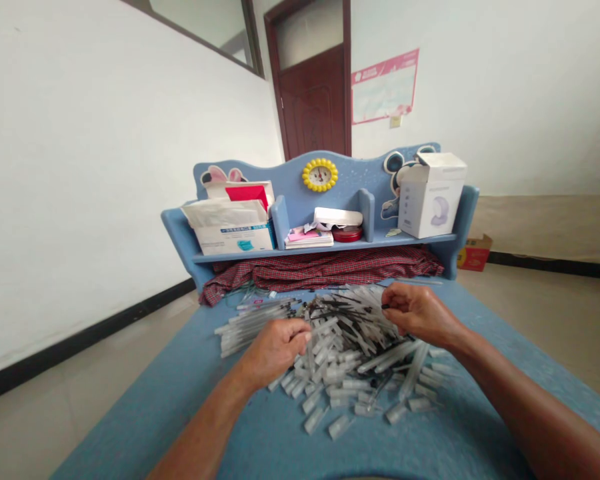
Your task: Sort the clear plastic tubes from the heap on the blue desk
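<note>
A heap of translucent pen parts covers the middle of the blue desk (155,407): short clear caps (340,427), long frosted barrels (415,370) and thin black refills (353,310). My left hand (280,343) is closed in a pinch at the heap's left side; what sits in its fingertips, if anything, I cannot make out. Behind that hand lies a row of pens (250,323), roughly side by side, with dark tips pointing right. Over the right side of the heap, my right hand (415,310) pinches a small black piece (385,307).
At the desk's back stands a blue shelf (280,223) with a mask box (235,230), a white carton (433,197), a red round tin (347,235) and a yellow clock (320,175). Checked cloth (320,267) lies beneath it. A red box (475,253) is on the floor.
</note>
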A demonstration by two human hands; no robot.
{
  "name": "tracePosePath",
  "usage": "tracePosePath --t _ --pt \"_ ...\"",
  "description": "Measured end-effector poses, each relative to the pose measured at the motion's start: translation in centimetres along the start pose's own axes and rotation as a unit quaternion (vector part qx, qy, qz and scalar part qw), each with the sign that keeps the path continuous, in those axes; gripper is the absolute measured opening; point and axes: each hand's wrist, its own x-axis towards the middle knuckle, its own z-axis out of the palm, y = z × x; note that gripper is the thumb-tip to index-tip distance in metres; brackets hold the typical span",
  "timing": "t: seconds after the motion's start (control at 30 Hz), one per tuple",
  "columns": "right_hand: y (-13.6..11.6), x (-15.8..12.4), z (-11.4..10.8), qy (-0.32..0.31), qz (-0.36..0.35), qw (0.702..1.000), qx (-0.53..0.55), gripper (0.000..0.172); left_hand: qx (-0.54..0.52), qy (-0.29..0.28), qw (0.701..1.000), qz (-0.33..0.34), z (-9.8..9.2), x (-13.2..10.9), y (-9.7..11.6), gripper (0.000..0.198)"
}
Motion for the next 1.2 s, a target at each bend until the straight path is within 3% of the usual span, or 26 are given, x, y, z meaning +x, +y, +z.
tracePosePath --t 0.17,0.33,0.47,0.57,0.77,0.93,1.07,1.2 --pt "0.0 -0.1 -1.3 -0.046 0.048 0.998 -0.003 0.003 0.007 -0.004 1.0 0.016 0.1 0.0 0.0 0.029" --pt "0.4 -0.3 -2.6 -0.161 0.127 0.979 -0.011 0.003 0.011 -0.003 1.0 0.022 0.2 0.1 -0.2 0.029" --pt "0.8 -0.3 -2.5 -0.173 0.134 0.975 -0.025 0.009 0.018 -0.005 1.0 0.024 0.2 0.2 -0.2 0.028" --pt "0.8 -0.3 -2.5 -0.158 0.108 0.981 -0.026 0.013 0.018 -0.003 1.0 0.02 0.2 0.2 0.0 0.028" --pt "0.0 -0.3 -2.4 -0.121 0.072 0.99 -0.02 0.003 -0.044 -0.012 0.999 0.0 0.5 0.0 0.2 0.025" --pt "-2.2 -0.9 -0.7 -0.05 -0.076 0.994 -0.067 0.011 -0.091 -0.04 0.995 0.002 1.0 -0.3 0.8 0.026" --pt "-4.2 -1.8 1.0 -0.09 -0.193 0.962 -0.171 0.018 -0.078 -0.082 0.992 0.055 1.3 -0.8 2.3 0.021" --pt "-4.8 -2.2 2.0 -0.161 -0.216 0.936 -0.227 0.016 -0.07 -0.1 0.989 0.083 1.4 -1.2 3.5 0.018"
